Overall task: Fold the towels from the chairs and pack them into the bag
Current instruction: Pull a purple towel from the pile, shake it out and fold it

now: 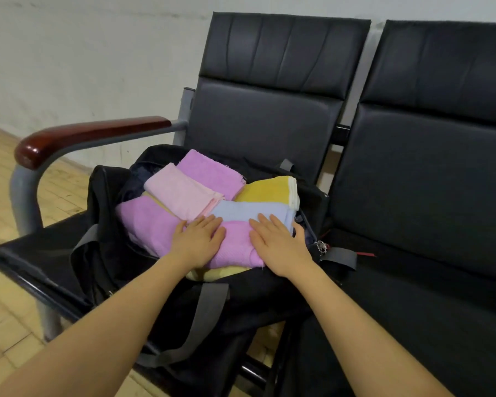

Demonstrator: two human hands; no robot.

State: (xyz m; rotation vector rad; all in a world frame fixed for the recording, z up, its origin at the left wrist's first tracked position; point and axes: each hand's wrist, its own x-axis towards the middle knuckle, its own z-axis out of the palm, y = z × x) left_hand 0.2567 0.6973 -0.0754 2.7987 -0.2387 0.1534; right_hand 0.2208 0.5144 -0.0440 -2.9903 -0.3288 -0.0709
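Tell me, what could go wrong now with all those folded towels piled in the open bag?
The towels rise above the rim of the black bag, so it may not zip shut. Both hands, left and right, press flat on the nearest purple towel; pushing harder could undo its folds. The yellow towel sits at the bag's far edge and might slide out onto the chair seat.

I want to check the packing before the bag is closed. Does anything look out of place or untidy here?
Slightly. The folded towels are heaped above the open black bag's rim, overlapping at different angles. A pale yellow towel pokes out at the near edge, under the purple towel that the left hand and right hand press flat.
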